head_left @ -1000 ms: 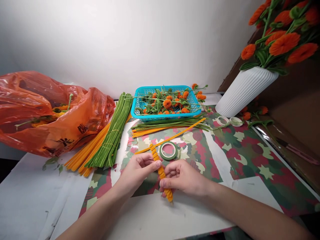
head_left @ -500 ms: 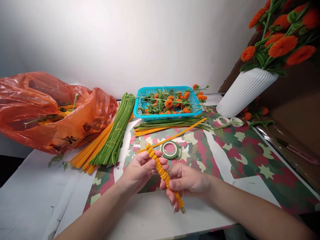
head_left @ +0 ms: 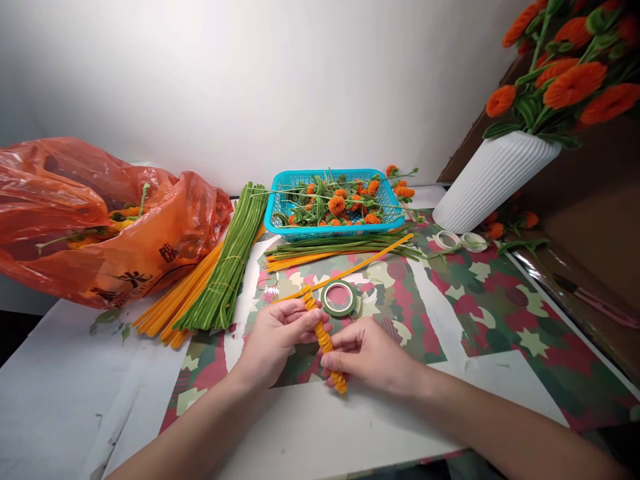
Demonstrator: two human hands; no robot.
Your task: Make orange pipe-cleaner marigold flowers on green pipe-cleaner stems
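Between my two hands is an orange-yellow pipe cleaner (head_left: 325,341) wound into a tight, bumpy coil, slanting from upper left to lower right. My left hand (head_left: 283,333) pinches the upper part of the coil between thumb and fingers. Around the lower part, the fingers and thumb of my right hand (head_left: 367,359) are closed. A loose orange-yellow pipe cleaner (head_left: 367,262) lies on the table just behind the coil's upper end. Close beyond my fingers is a roll of green tape (head_left: 327,308).
A blue basket (head_left: 280,231) holds orange pipe-cleaner flowers. Left of it lie a green pipe-cleaner bundle (head_left: 225,273), orange ones (head_left: 187,293) and a red plastic bag (head_left: 165,220). A white vase (head_left: 493,183) of orange flowers leans at right, near white tape rolls (head_left: 473,243).
The coil looks shorter and steeper, and its lower end has come up and left. My right hand has shifted slightly left. Both hands keep their hold.
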